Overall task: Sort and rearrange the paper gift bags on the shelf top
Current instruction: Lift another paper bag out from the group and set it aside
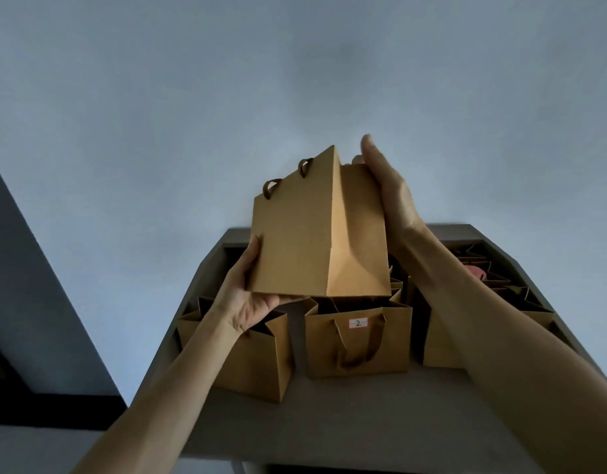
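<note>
A person holds one brown paper gift bag (315, 234) in the air above the shelf top (346, 412), in front of a pale wall (295, 80). The bag is tilted, with its two dark ribbon handle loops (288, 176) pointing up and to the left, and its flat bottom edge is toward the camera.

The left hand (247, 295) supports the bag from under its lower left corner; the thumb lies along the left edge and the fingers curl under the base, so this grip is closed on the bag. The right hand (387, 189) lies against the right side panel near the top. Its fingers look straight and reach behind the bag, so that grip is flat on the paper and not curled.

Below, other brown paper bags stand open on the shelf top. One in the middle (358, 340) carries a small white label with the number 2 (358, 323) and has brown ribbon handles hanging in front. Another bag (250, 357) stands just beside it on the left, partly behind the left forearm. More bags (500, 285) stand on the right, behind the right arm, and something reddish (476, 271) shows in one of them.
</note>
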A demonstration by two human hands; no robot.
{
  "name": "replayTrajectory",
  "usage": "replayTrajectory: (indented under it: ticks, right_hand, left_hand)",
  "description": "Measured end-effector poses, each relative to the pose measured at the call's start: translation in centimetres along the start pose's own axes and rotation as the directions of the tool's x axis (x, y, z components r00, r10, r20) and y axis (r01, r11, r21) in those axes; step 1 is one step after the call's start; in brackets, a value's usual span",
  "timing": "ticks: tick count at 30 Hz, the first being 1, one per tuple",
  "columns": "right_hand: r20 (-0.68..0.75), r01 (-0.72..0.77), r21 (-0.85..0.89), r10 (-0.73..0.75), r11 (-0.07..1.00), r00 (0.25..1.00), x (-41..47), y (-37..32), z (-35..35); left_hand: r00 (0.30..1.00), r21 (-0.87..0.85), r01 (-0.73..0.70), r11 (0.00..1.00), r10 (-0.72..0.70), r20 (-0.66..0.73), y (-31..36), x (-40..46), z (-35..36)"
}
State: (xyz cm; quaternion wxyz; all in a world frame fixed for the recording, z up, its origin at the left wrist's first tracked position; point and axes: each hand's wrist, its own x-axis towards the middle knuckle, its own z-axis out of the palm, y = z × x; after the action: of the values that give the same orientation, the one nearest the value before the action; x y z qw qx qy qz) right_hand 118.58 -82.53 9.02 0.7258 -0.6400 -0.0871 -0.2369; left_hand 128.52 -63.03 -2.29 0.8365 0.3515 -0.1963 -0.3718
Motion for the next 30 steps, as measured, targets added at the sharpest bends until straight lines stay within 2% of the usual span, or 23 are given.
replayTrajectory:
  ticks: [3, 5, 11, 14, 17, 19, 22, 26, 30]
  right_hand:
    - [-0.04, 0.093, -0.062, -0.096, 0.994, 0.995, 0.1, -1.0, 1.2]
    - [-0.052, 0.132, -0.068, -0.135, 0.989, 0.989, 0.1, -1.4, 2.1]
    - [-0.107, 0.208, -0.114, -0.221, 0.971, 0.97, 0.6, -1.0, 3.9]
    - [-0.098, 0.259, -0.27, -0.294, 0.927, 0.951, 1.3, -0.1, 4.8]
    - [-0.09, 0.285, -0.488, -0.372, 0.825, 0.924, 1.8, 0.9, 5.8]
    - [-0.093, 0.264, -0.597, -0.392, 0.758, 0.915, 2.3, 1.5, 6.4]
    - [-0.086, 0.22, -0.725, -0.403, 0.652, 0.911, 2.8, 2.4, 7.3]
    - [-0.142, 0.177, -0.744, -0.411, 0.645, 0.9, 3.1, 3.0, 9.1]
    - [-0.089, 0.228, -0.749, -0.436, 0.622, 0.896, 2.8, 2.9, 10.7]
  left_hand:
    - [0.998, -0.022, 0.052, 0.998, -0.053, -0.02, 0.3, 0.4, 0.4]
    - [0.998, 0.081, 0.064, 0.995, -0.062, -0.021, 0.5, 0.8, 0.7]
    - [0.975, 0.429, -0.107, 0.897, 0.18, -0.134, 1.0, -0.1, 0.4]
    - [0.955, 0.549, -0.148, 0.823, 0.264, -0.138, 1.6, -1.1, 0.3]
    - [0.954, 0.511, -0.195, 0.837, 0.283, -0.101, 2.1, -2.2, 0.8]
    - [0.943, 0.53, -0.24, 0.813, 0.325, -0.071, 2.4, -2.7, 0.7]
    - [0.927, 0.678, -0.248, 0.692, 0.372, -0.041, 2.6, -3.5, 0.8]
    - [0.904, 0.874, -0.192, 0.447, 0.427, -0.02, 2.5, -3.8, 1.4]
    - [0.853, 0.895, -0.246, 0.373, 0.522, 0.017, 2.1, -3.4, 1.8]
